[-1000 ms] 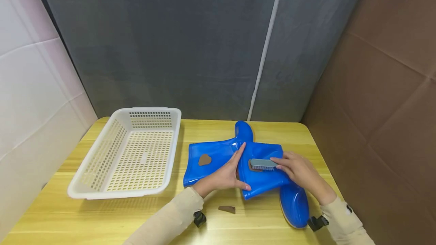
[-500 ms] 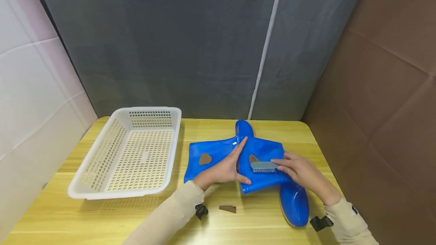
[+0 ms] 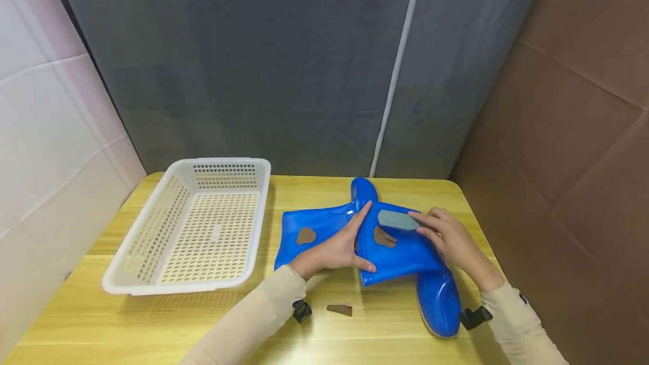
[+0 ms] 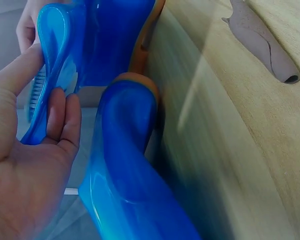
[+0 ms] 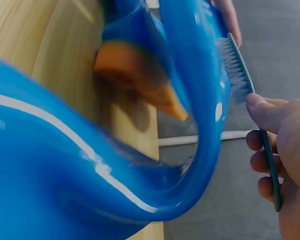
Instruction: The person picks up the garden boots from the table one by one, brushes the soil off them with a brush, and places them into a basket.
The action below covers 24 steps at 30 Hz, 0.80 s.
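A blue rain boot (image 3: 400, 255) lies with its shaft toward my left hand (image 3: 336, 249), its foot (image 3: 438, 306) pointing to the front. That hand grips the rim of the shaft, thumb on one side and fingers on the other, as the left wrist view shows. My right hand (image 3: 453, 239) holds a scrub brush (image 3: 398, 219) by its handle, bristles facing the shaft; it is just beyond a split brown patch (image 3: 384, 237). In the right wrist view the bristles (image 5: 234, 67) are close against the boot; firm contact cannot be told.
A second blue boot (image 3: 324, 221) lies behind and left, bearing a brown patch (image 3: 306, 235). One loose curled brown piece (image 3: 339, 310) lies on the table (image 3: 304, 342) in front. The white perforated basket (image 3: 261, 224) stands at the left.
The brush has moved from over the brown patch to its far side, uncovering the patch, which shows a split. The held boot's near rim has shifted slightly away. The left hand keeps its grip.
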Motion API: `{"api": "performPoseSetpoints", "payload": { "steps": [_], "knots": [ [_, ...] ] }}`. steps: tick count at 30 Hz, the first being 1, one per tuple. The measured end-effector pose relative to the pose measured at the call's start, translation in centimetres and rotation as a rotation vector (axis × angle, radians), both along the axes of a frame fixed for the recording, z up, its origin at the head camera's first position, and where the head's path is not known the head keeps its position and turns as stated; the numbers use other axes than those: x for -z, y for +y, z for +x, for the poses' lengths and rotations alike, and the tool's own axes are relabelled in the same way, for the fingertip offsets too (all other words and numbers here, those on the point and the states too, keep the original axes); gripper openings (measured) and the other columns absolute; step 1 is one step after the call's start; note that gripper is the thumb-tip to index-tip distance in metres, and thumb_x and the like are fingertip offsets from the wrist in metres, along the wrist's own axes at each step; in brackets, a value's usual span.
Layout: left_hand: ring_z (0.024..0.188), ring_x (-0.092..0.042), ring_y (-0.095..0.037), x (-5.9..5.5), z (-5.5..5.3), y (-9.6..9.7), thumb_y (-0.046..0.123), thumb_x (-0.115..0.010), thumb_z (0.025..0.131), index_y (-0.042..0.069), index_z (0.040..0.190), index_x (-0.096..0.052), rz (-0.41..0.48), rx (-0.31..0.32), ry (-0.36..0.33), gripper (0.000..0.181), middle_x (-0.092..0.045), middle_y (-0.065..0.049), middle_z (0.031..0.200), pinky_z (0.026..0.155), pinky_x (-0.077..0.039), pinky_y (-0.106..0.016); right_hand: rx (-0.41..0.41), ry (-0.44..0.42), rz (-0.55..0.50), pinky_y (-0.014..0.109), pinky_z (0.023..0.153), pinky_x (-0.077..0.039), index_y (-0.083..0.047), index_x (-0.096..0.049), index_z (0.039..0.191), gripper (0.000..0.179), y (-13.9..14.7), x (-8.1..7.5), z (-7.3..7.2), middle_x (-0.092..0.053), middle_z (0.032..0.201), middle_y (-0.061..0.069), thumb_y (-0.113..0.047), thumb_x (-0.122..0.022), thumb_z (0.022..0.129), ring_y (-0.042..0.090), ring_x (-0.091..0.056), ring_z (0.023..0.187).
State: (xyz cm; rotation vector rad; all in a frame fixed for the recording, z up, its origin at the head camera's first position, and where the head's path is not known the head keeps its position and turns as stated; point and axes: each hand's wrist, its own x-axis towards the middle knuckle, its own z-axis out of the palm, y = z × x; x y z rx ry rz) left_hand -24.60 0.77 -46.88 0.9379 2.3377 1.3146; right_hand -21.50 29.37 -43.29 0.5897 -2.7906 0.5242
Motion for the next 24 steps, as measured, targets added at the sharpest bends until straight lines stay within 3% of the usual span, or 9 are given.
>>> {"api": "performPoseSetpoints", "payload": {
  "steps": [5,13,19,24],
  "knots": [
    [0.155,-0.016,-0.035,-0.1,0.1,0.0,0.037,-0.087,0.073,0.037,0.157,0.013,-0.014,0.006,0.003,0.130,0.001,-0.008,0.169,0.119,-0.032,-0.056,-0.029,-0.003,0.029,0.023,0.069,-0.043,-0.028,-0.059,0.138,0.043,0.2,1.0,-0.4,-0.056,0.091,-0.004,-0.025,-0.064,0.096,0.009,-0.046,0.082],
    [0.156,-0.012,-0.034,-0.5,0.2,-0.3,0.036,-0.086,0.074,0.035,0.158,0.013,-0.017,0.024,0.004,0.130,0.004,-0.006,0.169,0.121,-0.029,-0.055,-0.062,-0.070,0.086,0.033,0.082,-0.056,-0.030,-0.060,0.137,0.039,0.1,1.5,-0.1,-0.066,0.106,-0.003,-0.028,-0.061,0.098,0.012,-0.059,0.095],
    [0.156,-0.010,-0.033,0.0,0.0,-0.5,0.034,-0.087,0.074,0.033,0.158,0.014,-0.029,0.042,0.003,0.132,0.004,-0.007,0.169,0.122,-0.027,-0.055,-0.154,-0.072,0.147,0.018,0.071,-0.047,-0.029,-0.063,0.134,0.037,0.2,1.2,0.6,-0.057,0.092,-0.012,-0.027,-0.062,0.097,0.001,-0.047,0.082],
    [0.155,-0.013,-0.035,0.4,0.0,-0.6,0.033,-0.087,0.074,0.035,0.157,0.016,-0.036,0.036,-0.015,0.132,0.005,-0.006,0.169,0.120,-0.031,-0.055,-0.205,-0.066,0.171,0.016,0.064,-0.039,-0.029,-0.066,0.130,0.035,0.1,0.6,1.1,-0.048,0.082,-0.015,-0.027,-0.064,0.096,-0.002,-0.040,0.075]
  ]
}}
